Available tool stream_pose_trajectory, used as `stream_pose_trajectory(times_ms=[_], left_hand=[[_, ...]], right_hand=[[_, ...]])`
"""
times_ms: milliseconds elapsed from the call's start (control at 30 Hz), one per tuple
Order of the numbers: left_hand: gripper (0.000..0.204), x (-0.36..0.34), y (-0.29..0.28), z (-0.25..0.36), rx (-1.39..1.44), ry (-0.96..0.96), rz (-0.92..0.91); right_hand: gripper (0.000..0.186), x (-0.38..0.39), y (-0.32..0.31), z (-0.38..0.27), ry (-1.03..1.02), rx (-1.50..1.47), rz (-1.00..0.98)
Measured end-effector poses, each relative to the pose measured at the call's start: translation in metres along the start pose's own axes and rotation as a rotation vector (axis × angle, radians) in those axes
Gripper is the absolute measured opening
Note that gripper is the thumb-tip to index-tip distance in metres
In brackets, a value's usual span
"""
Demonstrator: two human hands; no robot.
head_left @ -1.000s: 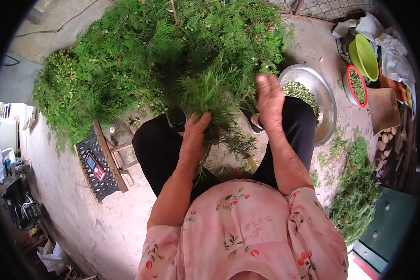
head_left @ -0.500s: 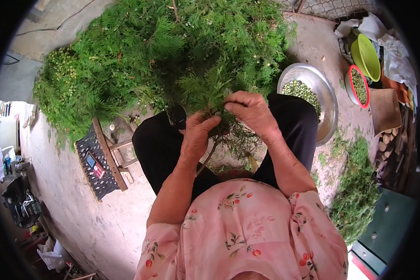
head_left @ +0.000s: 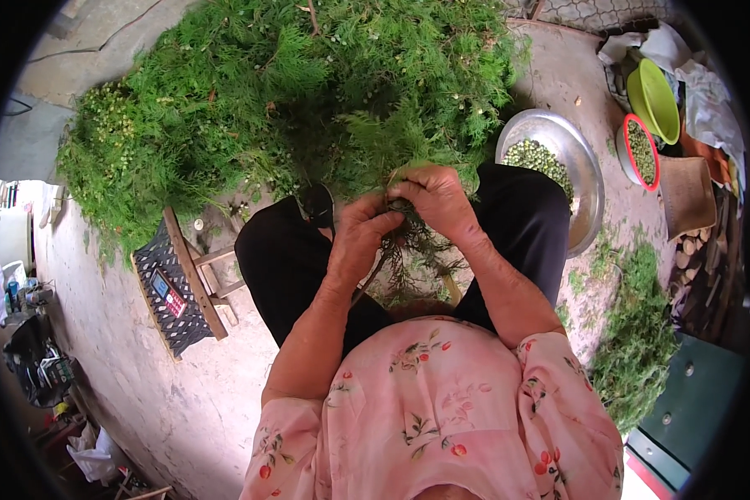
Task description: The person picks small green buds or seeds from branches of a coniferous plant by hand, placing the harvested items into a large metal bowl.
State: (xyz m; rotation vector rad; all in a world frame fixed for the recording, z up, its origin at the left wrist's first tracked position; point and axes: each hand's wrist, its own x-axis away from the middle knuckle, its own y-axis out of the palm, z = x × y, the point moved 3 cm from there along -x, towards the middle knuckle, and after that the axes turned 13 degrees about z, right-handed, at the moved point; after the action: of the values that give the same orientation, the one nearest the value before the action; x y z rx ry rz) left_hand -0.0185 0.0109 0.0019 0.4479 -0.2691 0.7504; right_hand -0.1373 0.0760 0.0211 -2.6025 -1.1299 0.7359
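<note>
Between my knees, my left hand (head_left: 360, 240) is closed round a leafy evergreen branch (head_left: 404, 260), whose stem slants down toward my lap. My right hand (head_left: 436, 202) meets it from the other side, thumb and fingers pinched on the same branch. What lies right between the fingertips is hidden. Feathery green sprays hang below both hands. Just beyond them spreads a large heap of cut evergreen branches (head_left: 225, 108) dotted with pale green cones. A wide metal basin (head_left: 587, 179), partly filled with small green cones (head_left: 537, 167), stands beside my right knee.
At left a low stool (head_left: 193, 262) with a woven seat carries a red mobile phone (head_left: 171, 296). To the right are a red-rimmed bowl (head_left: 657, 171) of cones, a lime green basin (head_left: 658, 96) and stacked firewood (head_left: 687, 250). More greenery (head_left: 637, 342) lies at lower right.
My right hand has come down and left, closer to my left hand, its fingers now at the branch. My left hand has shifted slightly right.
</note>
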Motion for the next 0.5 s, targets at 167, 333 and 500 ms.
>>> stream_pose_trajectory(times_ms=[167,333,500], left_hand=[[0.017,0.0,0.002,0.003,-0.002,0.013,-0.059],[0.018,0.005,0.009,0.005,-0.03,-0.01,-0.031],[0.019,0.004,0.008,0.002,-0.043,0.011,-0.043]], right_hand=[[0.014,0.009,-0.002,0.007,0.627,-0.499,0.074],[0.014,0.017,-0.001,0.017,0.857,-0.478,0.185],[0.015,0.019,0.0,0.019,0.89,-0.397,0.243]])
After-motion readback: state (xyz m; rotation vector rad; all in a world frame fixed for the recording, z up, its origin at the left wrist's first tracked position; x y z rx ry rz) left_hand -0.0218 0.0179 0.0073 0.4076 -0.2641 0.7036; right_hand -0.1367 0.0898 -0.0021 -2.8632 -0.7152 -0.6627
